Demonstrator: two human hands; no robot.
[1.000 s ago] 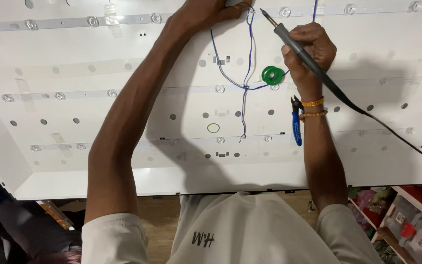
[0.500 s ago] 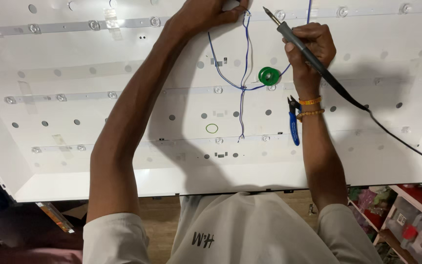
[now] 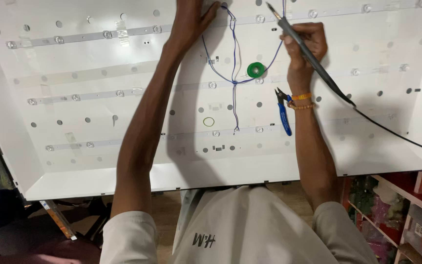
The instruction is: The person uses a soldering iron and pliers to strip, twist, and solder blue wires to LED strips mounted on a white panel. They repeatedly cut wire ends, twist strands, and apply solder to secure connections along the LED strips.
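Note:
A large white backlight panel (image 3: 98, 161) lies flat before me, crossed by three light strips (image 3: 89, 35) with small round lenses. My left hand (image 3: 191, 17) reaches to the top edge and pinches thin blue wires (image 3: 234, 73) that run down the panel. My right hand (image 3: 306, 41) grips a dark soldering iron (image 3: 308, 51), tip pointing up-left near the top strip, its black cord (image 3: 387, 129) trailing off to the right. A green round reel (image 3: 256, 70) lies between my hands.
Blue-handled cutters (image 3: 284, 115) lie on the panel beside my right wrist. A small ring (image 3: 208, 121) rests near the panel's middle. Shelves with assorted packages (image 3: 406, 215) stand at lower right. Dark clutter and a strip (image 3: 57, 220) lie on the floor at lower left.
The view has shifted slightly, so the panel sits lower. Both hands stay at the top strip, still holding the wires and the iron.

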